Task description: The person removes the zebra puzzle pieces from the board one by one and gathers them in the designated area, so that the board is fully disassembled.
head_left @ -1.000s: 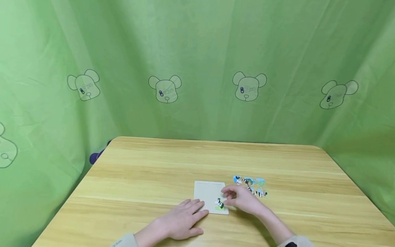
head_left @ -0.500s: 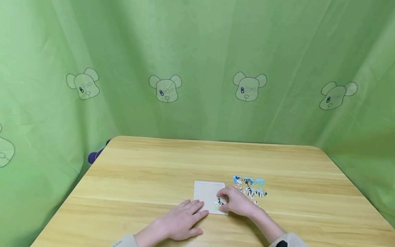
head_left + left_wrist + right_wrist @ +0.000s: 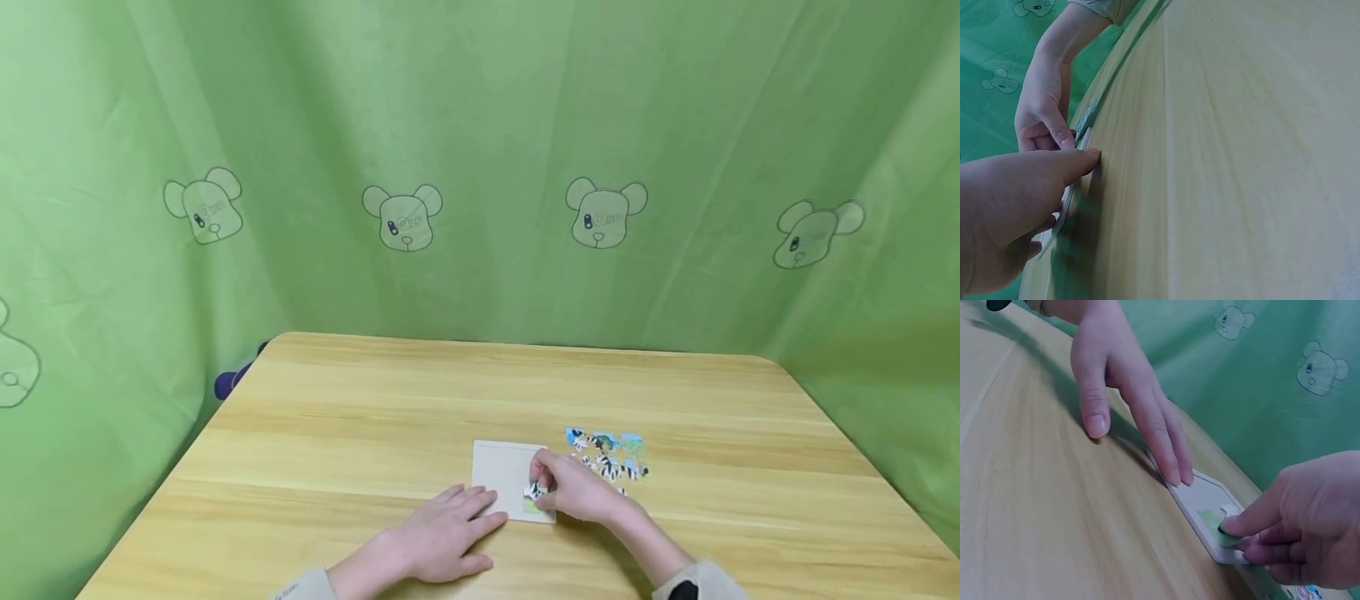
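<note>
A pale square puzzle tray (image 3: 501, 467) with a thin raised rim lies on the table. On its near left part rest the straight fingers of my left hand (image 3: 446, 533), palm down and thumb spread toward the table. My right hand (image 3: 581, 490) reaches over the near right corner. Its thumb and fingertips pinch a small jigsaw piece (image 3: 534, 492) printed in black, white and green. In the right wrist view the piece looks slightly tilted against the tray (image 3: 1186, 503), beside a green printed patch (image 3: 1209, 517). The curled fingers partly hide the piece.
Several loose jigsaw pieces (image 3: 611, 454) with zebra stripes, trees and blue sky lie just right of the tray, partly behind my right hand. The wood-grain table (image 3: 360, 400) spreads around them. A green curtain (image 3: 495, 125) with bear-head outlines hangs behind it.
My right hand has moved left and slightly inward over the tray's near right corner, and its fingers have closed in on the piece there. The left hand has stayed put.
</note>
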